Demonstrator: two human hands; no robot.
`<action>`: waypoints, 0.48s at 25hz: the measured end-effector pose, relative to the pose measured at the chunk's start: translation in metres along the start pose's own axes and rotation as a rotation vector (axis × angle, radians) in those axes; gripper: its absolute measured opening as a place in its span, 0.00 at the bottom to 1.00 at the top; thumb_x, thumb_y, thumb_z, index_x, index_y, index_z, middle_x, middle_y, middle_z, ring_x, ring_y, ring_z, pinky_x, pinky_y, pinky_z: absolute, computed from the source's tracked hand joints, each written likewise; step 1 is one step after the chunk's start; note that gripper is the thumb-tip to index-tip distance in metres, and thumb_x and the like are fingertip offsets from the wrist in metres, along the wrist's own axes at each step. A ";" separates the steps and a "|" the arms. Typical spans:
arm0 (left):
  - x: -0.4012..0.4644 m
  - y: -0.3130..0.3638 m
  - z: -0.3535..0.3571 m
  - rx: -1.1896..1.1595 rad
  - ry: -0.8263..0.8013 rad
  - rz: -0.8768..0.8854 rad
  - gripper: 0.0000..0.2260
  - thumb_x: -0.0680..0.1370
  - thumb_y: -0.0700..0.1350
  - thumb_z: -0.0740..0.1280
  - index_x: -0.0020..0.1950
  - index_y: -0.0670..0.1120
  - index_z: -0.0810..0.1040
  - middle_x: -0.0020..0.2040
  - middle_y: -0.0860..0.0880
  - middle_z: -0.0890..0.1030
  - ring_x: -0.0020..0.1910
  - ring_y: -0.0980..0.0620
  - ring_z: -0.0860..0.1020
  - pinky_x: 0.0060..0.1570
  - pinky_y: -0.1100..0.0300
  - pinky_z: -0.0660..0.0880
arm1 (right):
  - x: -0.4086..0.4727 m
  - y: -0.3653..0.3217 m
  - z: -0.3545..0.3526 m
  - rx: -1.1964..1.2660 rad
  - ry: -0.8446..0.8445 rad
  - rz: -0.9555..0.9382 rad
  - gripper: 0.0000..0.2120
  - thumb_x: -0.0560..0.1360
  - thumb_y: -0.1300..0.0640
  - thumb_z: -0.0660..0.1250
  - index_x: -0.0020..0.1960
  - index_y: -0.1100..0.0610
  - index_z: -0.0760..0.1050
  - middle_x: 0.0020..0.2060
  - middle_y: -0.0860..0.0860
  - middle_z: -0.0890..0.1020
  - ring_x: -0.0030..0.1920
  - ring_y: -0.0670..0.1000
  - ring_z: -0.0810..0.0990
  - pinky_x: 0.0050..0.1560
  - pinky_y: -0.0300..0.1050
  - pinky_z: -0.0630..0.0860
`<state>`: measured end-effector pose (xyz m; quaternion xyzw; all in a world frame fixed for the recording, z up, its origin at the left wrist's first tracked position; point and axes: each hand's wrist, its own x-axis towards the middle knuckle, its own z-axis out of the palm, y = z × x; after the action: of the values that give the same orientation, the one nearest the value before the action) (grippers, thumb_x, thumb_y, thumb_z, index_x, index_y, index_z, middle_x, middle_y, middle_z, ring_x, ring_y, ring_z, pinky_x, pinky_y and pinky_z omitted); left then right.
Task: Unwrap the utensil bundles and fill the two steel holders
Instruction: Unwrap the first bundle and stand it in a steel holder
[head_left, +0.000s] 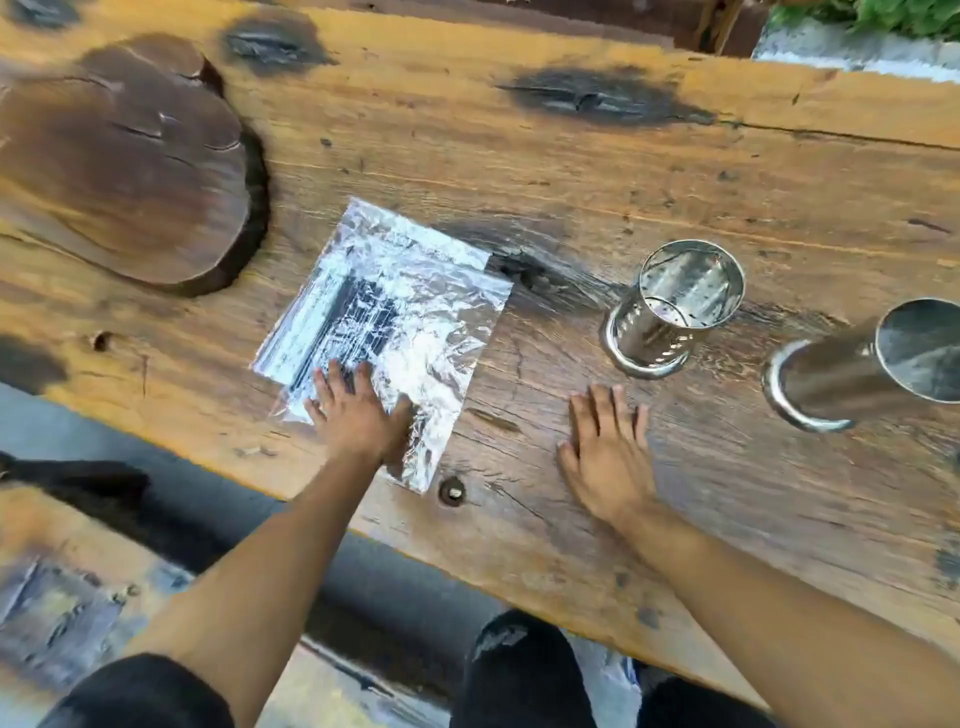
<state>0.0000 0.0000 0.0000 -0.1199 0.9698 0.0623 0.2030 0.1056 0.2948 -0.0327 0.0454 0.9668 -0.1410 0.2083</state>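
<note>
Far left: round dark wooden slab (119, 161) lying on the plank table (571, 156), clear of the work.

Left of centre: flat foil-and-film wrapped bundle (384, 322) lying on the table, dark ribbed shapes showing through the wrap; contents presumed utensils, individual pieces not distinguishable. Wrap apparently intact, no flap lifted.

Left hand (358, 410) flat on the near corner of the bundle, fingers spread, palm down; pressing or steadying, not pinching anything. Small knot hole (451, 491) just beside the bundle's near corner.

Right hand (608, 457) flat on bare wood between bundle and holders, fingers apart, holding nothing.

Right of centre: perforated steel holder (675, 306) upright, nothing visible inside. Far right: second steel holder (872, 364), partly cut by the frame edge, interior only partly visible, nothing seen in it.

Judgement: task at its opening step, unwrapping not yet begun, both holders unfilled. Next move likely to call for finding a free edge of the wrap, left hand pinning the bundle, right hand brought across to peel. Thin film probably clingy and prone to tearing; slow pull advised.
</note>
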 end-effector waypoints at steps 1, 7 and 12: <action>0.018 -0.004 0.000 0.042 0.038 0.022 0.38 0.80 0.65 0.59 0.84 0.49 0.50 0.84 0.40 0.45 0.83 0.39 0.40 0.79 0.36 0.43 | 0.005 -0.002 0.004 -0.025 0.028 0.034 0.32 0.82 0.43 0.51 0.83 0.54 0.52 0.82 0.56 0.52 0.82 0.61 0.44 0.79 0.63 0.38; 0.061 -0.006 0.020 0.117 0.104 0.139 0.39 0.79 0.69 0.51 0.84 0.50 0.46 0.84 0.41 0.45 0.83 0.38 0.40 0.78 0.33 0.40 | 0.013 0.002 0.026 -0.106 0.114 0.066 0.33 0.82 0.41 0.47 0.83 0.54 0.49 0.82 0.56 0.50 0.82 0.61 0.42 0.79 0.66 0.41; 0.032 0.001 0.035 0.122 0.101 0.264 0.39 0.78 0.68 0.55 0.84 0.49 0.51 0.84 0.41 0.49 0.83 0.38 0.45 0.78 0.32 0.44 | 0.013 0.004 0.026 -0.046 0.145 0.056 0.33 0.82 0.41 0.53 0.83 0.54 0.53 0.82 0.55 0.54 0.82 0.60 0.46 0.80 0.65 0.42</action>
<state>-0.0159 0.0003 -0.0445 0.0183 0.9881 0.0231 0.1509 0.1049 0.2913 -0.0617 0.0776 0.9807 -0.1092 0.1427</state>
